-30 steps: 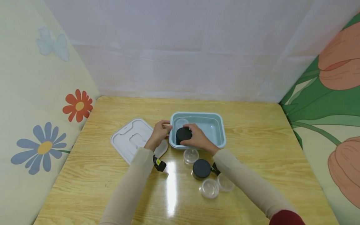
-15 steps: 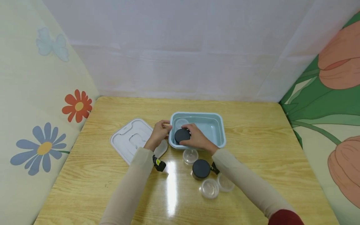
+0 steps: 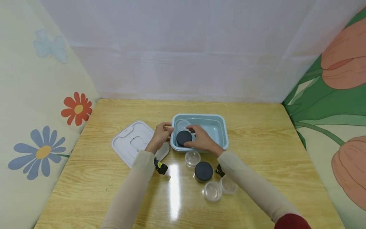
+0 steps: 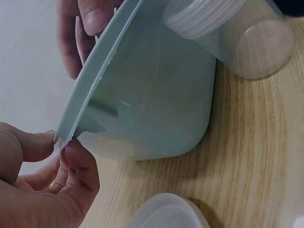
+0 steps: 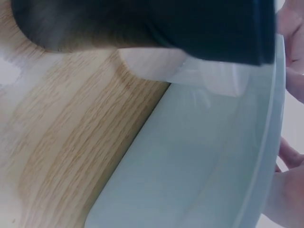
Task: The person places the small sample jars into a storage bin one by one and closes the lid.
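Note:
A light blue rectangular plastic tub stands at the middle of the table. At its left end my left hand pinches the rim between thumb and finger, plain in the left wrist view, where that hand is at lower left. A small black-lidded jar sits inside the tub's front left corner. Beside it my right hand reaches over the front rim, fingers spread apart from the lid and thumb close to its edge; contact is unclear. Behind that jar, a clear round container lies in the tub.
In front of the tub are a clear container, a black-lidded jar and two further clear containers. A white rectangular lid lies at left, with a pale rounded piece next to it.
The black-lidded jar has been lowered and shifted slightly left into the tub's corner. My right fingers have come away from its lid. The left hand keeps its place at the rim.

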`<act>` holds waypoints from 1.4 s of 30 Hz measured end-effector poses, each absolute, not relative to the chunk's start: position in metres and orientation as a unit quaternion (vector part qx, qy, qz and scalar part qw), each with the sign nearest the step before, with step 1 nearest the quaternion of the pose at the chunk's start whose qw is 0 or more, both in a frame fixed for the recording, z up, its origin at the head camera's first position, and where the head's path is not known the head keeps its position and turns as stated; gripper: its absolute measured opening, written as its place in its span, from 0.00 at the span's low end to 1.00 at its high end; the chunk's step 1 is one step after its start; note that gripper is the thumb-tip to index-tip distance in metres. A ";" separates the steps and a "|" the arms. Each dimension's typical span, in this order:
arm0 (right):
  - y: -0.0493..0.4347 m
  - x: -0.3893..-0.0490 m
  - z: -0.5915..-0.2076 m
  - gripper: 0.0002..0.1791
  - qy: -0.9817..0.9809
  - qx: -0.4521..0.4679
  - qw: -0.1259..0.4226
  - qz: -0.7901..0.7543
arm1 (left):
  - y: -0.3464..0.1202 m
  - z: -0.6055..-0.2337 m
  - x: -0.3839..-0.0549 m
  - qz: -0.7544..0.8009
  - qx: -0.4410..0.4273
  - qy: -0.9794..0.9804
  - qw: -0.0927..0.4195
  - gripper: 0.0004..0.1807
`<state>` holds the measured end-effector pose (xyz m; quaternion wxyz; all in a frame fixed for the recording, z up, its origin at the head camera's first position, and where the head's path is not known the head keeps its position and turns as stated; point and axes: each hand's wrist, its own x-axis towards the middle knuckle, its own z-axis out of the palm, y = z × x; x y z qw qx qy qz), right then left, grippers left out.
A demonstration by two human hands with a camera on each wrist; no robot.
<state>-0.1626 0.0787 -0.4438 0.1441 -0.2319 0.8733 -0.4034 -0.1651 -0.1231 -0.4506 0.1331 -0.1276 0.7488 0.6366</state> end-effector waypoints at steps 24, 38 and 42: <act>0.114 -0.152 -0.432 0.36 0.854 -0.201 0.099 -0.470 | -0.123 -0.450 -0.167 0.633 -0.134 0.749 0.143 0.18; 0.140 -0.134 -0.429 0.35 0.851 -0.206 0.077 -0.477 | -0.127 -0.451 -0.170 0.631 -0.129 0.749 0.156 0.20; 0.149 -0.130 -0.431 0.35 0.853 -0.194 0.071 -0.479 | -0.127 -0.452 -0.171 0.634 -0.128 0.746 0.158 0.20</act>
